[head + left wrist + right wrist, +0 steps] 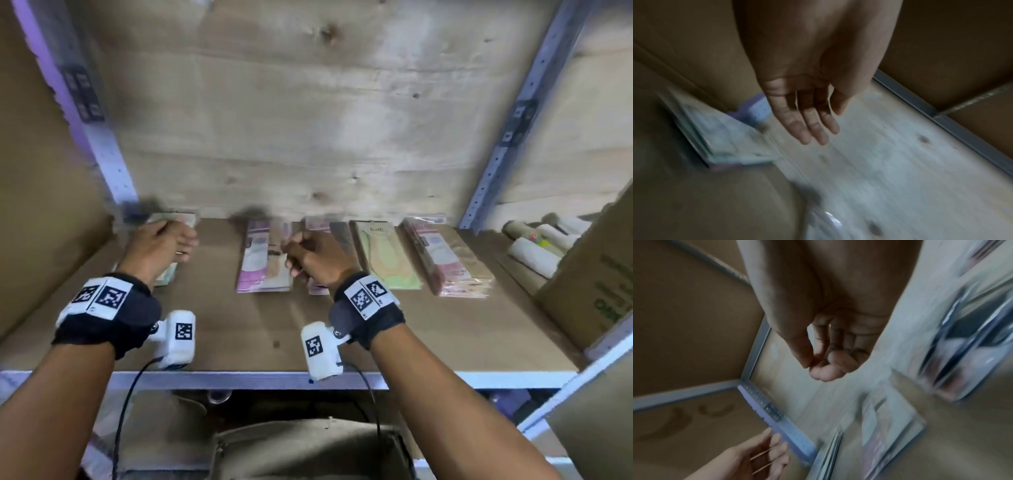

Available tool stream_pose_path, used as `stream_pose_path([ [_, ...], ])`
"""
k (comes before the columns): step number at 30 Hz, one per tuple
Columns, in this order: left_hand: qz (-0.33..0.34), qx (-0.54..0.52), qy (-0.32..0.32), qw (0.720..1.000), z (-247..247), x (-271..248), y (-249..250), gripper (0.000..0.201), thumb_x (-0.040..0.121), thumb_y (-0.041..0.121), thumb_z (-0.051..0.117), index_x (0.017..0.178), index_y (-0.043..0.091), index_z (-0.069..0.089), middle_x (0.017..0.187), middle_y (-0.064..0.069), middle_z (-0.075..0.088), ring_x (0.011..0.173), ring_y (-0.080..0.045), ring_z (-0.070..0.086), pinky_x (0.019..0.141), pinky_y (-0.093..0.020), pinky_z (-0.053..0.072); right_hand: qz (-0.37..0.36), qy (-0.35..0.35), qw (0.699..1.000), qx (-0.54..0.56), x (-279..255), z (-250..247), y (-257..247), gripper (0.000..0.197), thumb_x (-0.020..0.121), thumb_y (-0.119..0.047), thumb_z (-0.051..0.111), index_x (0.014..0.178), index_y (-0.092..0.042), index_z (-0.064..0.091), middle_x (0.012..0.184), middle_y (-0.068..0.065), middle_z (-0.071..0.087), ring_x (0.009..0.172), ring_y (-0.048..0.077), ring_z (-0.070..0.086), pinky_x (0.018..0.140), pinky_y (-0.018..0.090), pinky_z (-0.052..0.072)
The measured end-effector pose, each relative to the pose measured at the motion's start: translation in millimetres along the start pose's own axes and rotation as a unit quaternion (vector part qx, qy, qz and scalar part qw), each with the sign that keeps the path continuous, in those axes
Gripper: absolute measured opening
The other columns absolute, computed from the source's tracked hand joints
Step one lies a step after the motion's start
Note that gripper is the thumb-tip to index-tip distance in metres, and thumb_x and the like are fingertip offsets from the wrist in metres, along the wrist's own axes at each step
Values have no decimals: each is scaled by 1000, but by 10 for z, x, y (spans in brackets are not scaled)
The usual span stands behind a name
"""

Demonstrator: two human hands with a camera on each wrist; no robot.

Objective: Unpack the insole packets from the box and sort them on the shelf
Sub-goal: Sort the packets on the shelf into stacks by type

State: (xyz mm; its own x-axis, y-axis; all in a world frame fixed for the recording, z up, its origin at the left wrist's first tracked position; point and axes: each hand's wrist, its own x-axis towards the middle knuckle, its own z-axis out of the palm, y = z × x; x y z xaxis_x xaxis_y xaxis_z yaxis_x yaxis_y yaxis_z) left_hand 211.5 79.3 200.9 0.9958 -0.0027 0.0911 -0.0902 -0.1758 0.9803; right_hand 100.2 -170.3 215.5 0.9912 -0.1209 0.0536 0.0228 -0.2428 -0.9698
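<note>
On the brown shelf (239,329), insole packets lie in a row along the back board: a greenish stack (171,219) at far left, a pink stack (263,260), another pink one (317,222) mostly hidden, a green-and-yellow packet (387,257) and a clear-wrapped bundle (445,257). Over the greenish stack hovers the left hand (161,243), fingers (813,129) straight and close together, holding nothing; whether it touches the stack is unclear. Between the two pink stacks the right hand (315,257) hangs with fingers curled in, thumb against fingertips (826,369), empty. Rolled white bundles (534,246) and a cardboard box (596,274) sit at the right.
</note>
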Motion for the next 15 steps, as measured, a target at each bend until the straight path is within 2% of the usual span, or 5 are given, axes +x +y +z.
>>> stream_pose_path([
  [2,-27,67,21,997,-344,172,-193,22,96,25,55,83,12,67,93,-17,68,83,-27,64,67,-29,50,13,-31,999,-1,186,316,-70,13,97,-9,56,85,-8,61,62,8,60,44,16,54,39,22,44],
  [4,-47,152,39,987,-663,250,-372,25,93,30,58,102,10,69,110,-19,67,98,-30,64,82,-37,52,34,-54,998,-2,369,657,-107,8,97,-7,55,91,-4,59,63,10,61,44,17,57,40,24,49],
  [8,6,208,-37,978,-949,163,-485,37,102,31,47,135,17,55,130,-6,59,111,-19,55,95,-29,40,93,-86,992,-9,723,1317,-45,9,96,-5,58,88,-2,55,68,13,62,49,22,62,54,38,60],
  [11,-21,231,-60,971,-987,110,-503,40,105,31,41,137,11,54,138,-11,56,119,-18,51,91,-20,34,133,-91,987,-22,939,1685,50,11,92,-8,62,84,-1,64,66,12,61,56,27,61,79,53,58],
  [15,-72,288,-81,952,-1051,102,-466,53,103,44,39,142,9,50,147,-17,47,132,-31,47,112,-37,35,156,-90,983,-34,1152,1973,128,29,85,-28,75,77,-2,65,68,11,69,56,27,68,73,47,62],
])
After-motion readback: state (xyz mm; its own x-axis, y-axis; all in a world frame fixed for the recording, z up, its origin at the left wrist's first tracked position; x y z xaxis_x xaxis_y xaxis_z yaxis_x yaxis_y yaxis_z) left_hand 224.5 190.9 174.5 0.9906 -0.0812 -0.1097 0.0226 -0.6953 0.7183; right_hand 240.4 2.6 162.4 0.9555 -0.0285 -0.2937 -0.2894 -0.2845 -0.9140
